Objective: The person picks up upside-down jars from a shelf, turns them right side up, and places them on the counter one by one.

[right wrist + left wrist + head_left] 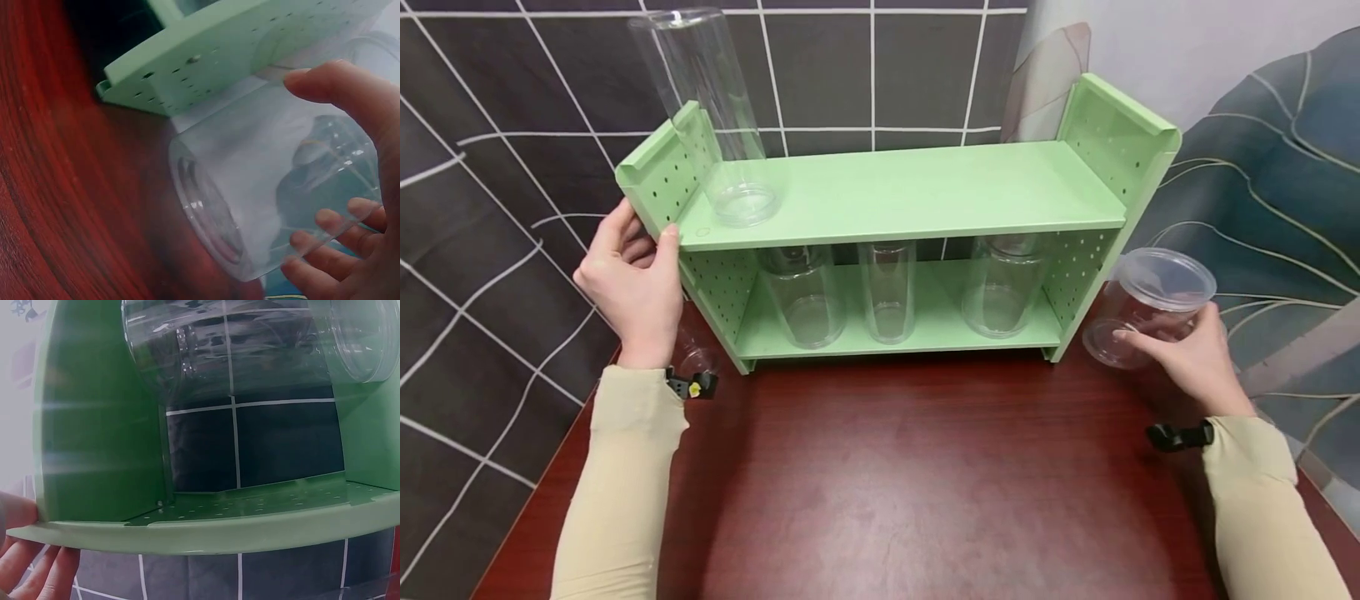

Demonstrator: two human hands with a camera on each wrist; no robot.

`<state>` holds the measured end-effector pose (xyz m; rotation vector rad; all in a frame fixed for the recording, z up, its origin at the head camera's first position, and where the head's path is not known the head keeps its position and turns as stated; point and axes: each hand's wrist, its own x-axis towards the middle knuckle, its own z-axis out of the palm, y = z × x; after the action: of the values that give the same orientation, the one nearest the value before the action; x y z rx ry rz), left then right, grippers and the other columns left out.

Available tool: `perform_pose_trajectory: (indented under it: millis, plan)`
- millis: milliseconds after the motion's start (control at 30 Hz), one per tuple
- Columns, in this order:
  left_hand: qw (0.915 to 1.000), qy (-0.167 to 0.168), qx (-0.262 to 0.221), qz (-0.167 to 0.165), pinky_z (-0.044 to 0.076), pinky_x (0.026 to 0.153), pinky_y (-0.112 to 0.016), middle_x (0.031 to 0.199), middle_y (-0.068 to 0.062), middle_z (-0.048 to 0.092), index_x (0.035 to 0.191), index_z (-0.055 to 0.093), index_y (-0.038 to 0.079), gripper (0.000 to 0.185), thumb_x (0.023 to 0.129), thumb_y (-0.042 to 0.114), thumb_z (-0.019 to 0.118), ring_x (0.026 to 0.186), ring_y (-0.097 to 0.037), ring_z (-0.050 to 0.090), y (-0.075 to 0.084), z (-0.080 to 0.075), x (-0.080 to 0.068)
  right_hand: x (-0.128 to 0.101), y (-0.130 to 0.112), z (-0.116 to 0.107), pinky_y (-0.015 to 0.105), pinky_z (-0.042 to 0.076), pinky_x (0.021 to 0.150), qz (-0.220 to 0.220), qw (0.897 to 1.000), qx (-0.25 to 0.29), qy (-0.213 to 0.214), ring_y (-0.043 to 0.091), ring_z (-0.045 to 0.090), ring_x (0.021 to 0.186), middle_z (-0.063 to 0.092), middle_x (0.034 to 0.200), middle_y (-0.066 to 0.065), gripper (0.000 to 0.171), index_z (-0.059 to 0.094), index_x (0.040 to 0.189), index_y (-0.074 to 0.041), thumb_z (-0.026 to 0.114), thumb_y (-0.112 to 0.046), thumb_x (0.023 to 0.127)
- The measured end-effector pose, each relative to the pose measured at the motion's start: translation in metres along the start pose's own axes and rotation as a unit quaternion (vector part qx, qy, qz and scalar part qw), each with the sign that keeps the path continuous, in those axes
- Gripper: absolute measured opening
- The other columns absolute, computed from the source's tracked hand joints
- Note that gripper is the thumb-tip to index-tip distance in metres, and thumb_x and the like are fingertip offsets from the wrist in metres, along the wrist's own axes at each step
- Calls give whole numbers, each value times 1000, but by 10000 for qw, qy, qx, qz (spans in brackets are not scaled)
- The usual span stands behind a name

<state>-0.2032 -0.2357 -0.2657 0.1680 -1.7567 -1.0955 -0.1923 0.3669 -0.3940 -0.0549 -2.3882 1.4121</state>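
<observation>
Your left hand [634, 287] is gripping the left side panel of the pale green perforated metal shelf [910, 192], thumb on its front edge. Your right hand [1195, 360] is curling around a tilted clear plastic jar [1146, 304], just right of the shelf, above the dark red wooden table [925, 483].

Head view looking down, wrist views close, all sharing green shelf [910, 192]
</observation>
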Motion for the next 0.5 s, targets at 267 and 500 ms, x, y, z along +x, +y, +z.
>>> perform_pose_trajectory:
  millis: [267, 500]
  plan:
    - [9999, 18, -104, -24, 56, 74, -14, 109, -7, 75, 124, 74, 14, 38, 87, 6, 77, 79, -2, 67, 6, -1, 0, 20, 29, 19, 6, 43, 75, 372, 9987, -347, -102, 1, 59, 90, 61, 112, 10, 73, 29, 125, -35, 88, -26, 82]
    - [9999, 34, -114, -59, 55, 73, -13, 109, -7, 75, 123, 74, 14, 37, 87, 6, 77, 77, -2, 67, 5, 0, -1, 24, 36, 26, 8, 44, 78, 693, 9966, -331, -285, 14, 58, 110, 44, 130, 7, 78, 24, 136, -23, 84, -32, 86]
